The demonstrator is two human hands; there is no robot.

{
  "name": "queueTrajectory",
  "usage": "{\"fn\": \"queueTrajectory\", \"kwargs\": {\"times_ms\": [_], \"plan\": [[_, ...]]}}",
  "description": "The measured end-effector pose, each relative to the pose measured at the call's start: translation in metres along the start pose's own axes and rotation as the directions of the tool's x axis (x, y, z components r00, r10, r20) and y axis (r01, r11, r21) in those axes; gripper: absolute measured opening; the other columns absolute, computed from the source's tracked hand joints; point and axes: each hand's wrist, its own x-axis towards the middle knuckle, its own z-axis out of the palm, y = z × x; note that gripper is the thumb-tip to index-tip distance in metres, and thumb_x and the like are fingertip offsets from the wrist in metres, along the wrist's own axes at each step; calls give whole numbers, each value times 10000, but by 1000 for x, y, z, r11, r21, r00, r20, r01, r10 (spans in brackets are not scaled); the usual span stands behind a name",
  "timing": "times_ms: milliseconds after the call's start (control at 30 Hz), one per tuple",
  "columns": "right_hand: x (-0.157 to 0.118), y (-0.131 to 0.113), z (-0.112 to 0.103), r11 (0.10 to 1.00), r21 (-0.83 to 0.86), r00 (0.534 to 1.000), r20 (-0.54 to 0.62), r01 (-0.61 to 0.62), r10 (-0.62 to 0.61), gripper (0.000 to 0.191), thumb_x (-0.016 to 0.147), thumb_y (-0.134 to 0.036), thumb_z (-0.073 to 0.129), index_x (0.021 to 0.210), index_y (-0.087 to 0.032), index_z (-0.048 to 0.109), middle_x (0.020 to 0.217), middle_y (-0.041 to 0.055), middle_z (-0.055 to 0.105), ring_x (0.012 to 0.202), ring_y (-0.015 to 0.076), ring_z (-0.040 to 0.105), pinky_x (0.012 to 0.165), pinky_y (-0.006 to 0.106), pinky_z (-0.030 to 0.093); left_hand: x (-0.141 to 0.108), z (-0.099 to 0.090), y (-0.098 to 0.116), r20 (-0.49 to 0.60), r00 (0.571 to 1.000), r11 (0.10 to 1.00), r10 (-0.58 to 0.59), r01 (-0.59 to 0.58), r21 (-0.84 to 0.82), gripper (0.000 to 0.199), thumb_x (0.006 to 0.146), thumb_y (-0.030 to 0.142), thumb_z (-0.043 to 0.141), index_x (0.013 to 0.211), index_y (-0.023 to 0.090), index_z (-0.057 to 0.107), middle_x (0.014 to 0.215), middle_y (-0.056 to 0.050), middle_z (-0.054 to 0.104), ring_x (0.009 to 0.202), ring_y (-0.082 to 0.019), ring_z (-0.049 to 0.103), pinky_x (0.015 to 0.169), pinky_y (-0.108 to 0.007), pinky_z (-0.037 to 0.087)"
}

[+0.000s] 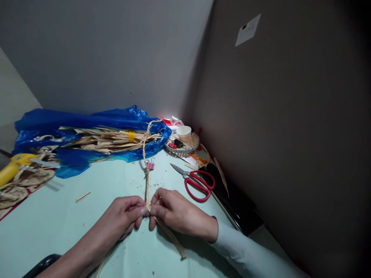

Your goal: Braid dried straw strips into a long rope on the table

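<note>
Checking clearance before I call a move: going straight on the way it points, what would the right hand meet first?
The right hand would meet the braid first; it seems to touch the lower end. The left hand comes just beyond, though depth is hard to judge.

I see a braided pattern in the tan plaited-straw cord (pixel 147 187) between the left hand (pixel 125 216) and right hand (pixel 176 212). Ahead of them I pick out a pink metal binder clip (pixel 150 166); beyond the right, red-handled metal scissors (pixel 193 180) with grey blades; beyond the left, a glossy blue plastic bag (pixel 72 120). Beneath both lies a plain mint-green tabletop (pixel 101 181).
</note>
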Motion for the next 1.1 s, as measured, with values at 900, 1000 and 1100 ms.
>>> {"fn": "queueTrajectory", "kwargs": {"times_ms": [900, 1000, 1100], "plan": [[-21, -21, 37, 632, -771, 991, -7, 81, -136, 321, 776, -134, 502, 1090, -145, 563, 934, 96, 699, 692, 242, 598, 556, 325, 270, -4, 2, -19, 7, 999, 959, -34, 34, -282, 342, 735, 484, 699, 678, 193, 529, 491, 113, 340, 411, -34, 121, 414, -210, 76], [-21, -19, 32, 634, -760, 979, 10, 139, -203, 244, 812, -160, 494, 1037, -153, 585, 891, 79, 708, 629, 203, 577, 559, 332, 243, -5, 2, -19, -13, 999, 962, -34, 29, -270, 347, 729, 480, 717, 695, 182, 544, 530, 96, 398, 422, -26, 146, 421, -200, 90], [-19, -19, 21, 733, -667, 965, -83, 133, -250, 190, 910, -271, 470, 854, -177, 626, 759, 45, 690, 600, 163, 553, 562, 315, 254, -4, 1, -18, -40, 999, 972, -15, 5, -234, 354, 726, 483, 720, 698, 175, 548, 549, 85, 417, 428, -28, 176, 425, -204, 98]]}}
